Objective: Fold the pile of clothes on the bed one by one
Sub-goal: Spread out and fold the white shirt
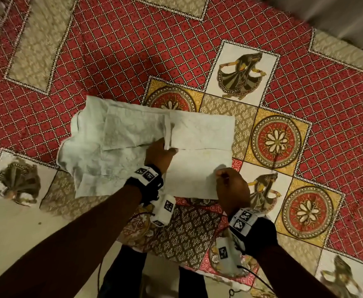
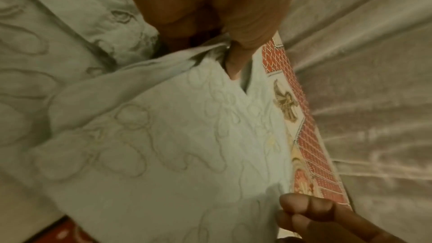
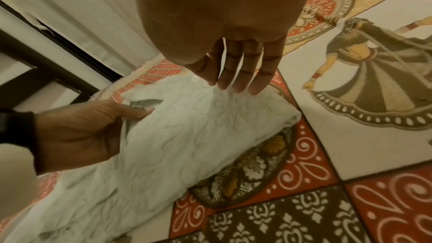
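One pale garment (image 1: 133, 145), two hands, left hand (image 1: 158, 155) seemingly pinching it

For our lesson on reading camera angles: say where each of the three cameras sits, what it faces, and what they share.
Head: worn on the head, looks down at the pale garment on the bedspread; both forearms, left hand and right hand show.
Left wrist: looks along the left hand's fingers, which pinch the garment.
Right wrist: looks along the right hand's straight fingers.
Shared: all show the garment; each wrist view shows the other hand.
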